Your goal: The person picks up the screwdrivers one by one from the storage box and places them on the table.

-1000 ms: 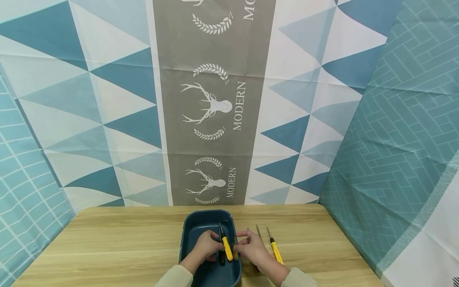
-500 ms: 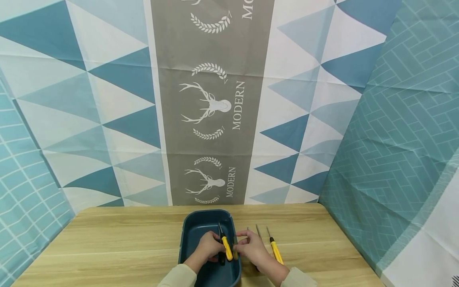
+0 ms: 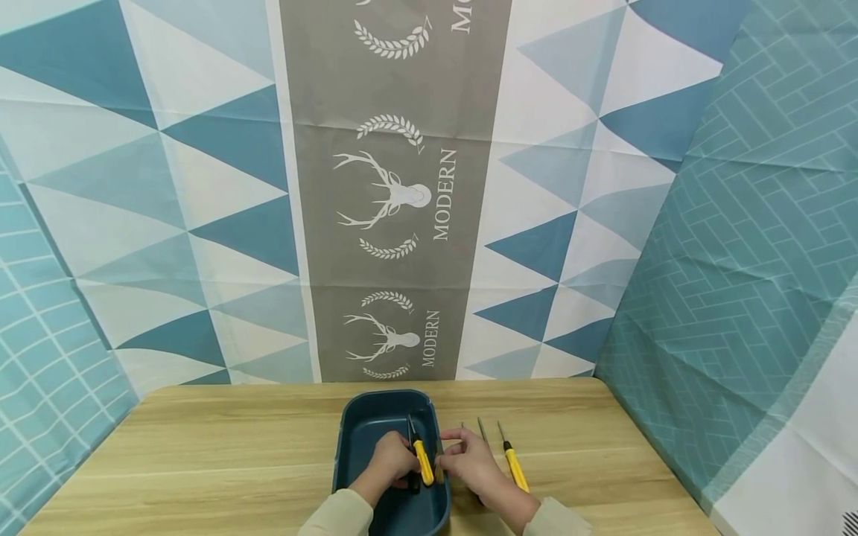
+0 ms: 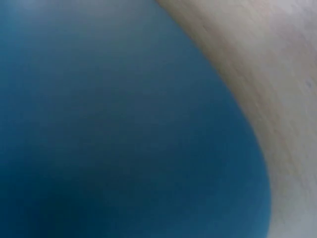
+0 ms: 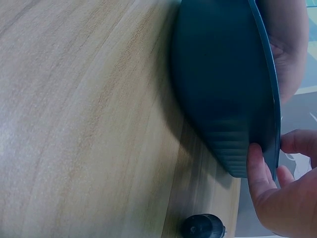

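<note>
A dark blue bin (image 3: 337,447) stands on the table. Inside it my left hand (image 3: 387,463) has its fingers over a black-handled tool (image 3: 413,484), beside a tilted yellow screwdriver (image 3: 425,465); its fingertips are partly hidden. Close to the right wall is a brownish handle (image 3: 439,473). My right hand (image 3: 469,463) is at that wall; the right wrist view shows this hand (image 5: 282,186) pinching the rim of the bin (image 5: 223,74), fingers on both sides. Blurred blue bin surface (image 4: 124,119) and skin fill the left wrist view.
Right of the bin, on the wooden table (image 3: 234,447), lie a yellow-handled screwdriver (image 3: 515,467) and other tools with thin metal shafts (image 3: 483,430). A black handle end (image 5: 203,227) shows near the bin's outside. Patterned cloth (image 3: 395,260) hangs behind the table.
My left forearm and sleeve have shifted slightly to the right, with the hand still among the tools. My right hand keeps its place, and the head view has tilted a little.
</note>
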Tool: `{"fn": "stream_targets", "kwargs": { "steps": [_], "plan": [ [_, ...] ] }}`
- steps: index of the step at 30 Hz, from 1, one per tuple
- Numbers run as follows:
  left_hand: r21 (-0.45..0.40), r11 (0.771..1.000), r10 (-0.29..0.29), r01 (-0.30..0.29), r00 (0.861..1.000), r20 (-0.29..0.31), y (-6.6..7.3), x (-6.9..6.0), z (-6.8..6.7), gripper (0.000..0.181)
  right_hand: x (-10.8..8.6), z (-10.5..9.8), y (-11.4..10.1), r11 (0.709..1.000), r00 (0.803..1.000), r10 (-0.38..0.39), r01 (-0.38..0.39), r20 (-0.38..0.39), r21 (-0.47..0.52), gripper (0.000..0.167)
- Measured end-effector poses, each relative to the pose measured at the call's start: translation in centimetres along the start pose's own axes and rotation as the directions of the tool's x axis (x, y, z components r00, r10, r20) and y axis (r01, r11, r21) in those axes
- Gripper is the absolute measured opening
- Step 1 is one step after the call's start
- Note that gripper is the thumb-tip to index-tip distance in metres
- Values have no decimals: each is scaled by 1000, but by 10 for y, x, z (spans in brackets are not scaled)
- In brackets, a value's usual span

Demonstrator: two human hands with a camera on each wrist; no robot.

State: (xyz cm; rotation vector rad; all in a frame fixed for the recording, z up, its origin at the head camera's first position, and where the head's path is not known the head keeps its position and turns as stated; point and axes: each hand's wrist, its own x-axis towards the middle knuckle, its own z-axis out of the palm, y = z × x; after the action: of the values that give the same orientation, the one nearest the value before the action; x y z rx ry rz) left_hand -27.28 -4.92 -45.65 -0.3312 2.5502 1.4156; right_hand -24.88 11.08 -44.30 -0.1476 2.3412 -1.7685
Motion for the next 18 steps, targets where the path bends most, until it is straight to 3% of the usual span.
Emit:
{"fn": "stream_targets", "kwargs": {
  "steps": [11, 18],
  "plan": [
    [8, 1000, -17, 17, 999, 28, 3, -4, -2, 26, 1, 0, 2, 1000, 1000, -8, 8, 3, 8, 43],
    [51, 999, -9, 8, 1000, 14, 3, -2, 2, 25, 0, -1, 1, 1000, 1000, -12, 12, 3, 10, 43]
  ]
}}
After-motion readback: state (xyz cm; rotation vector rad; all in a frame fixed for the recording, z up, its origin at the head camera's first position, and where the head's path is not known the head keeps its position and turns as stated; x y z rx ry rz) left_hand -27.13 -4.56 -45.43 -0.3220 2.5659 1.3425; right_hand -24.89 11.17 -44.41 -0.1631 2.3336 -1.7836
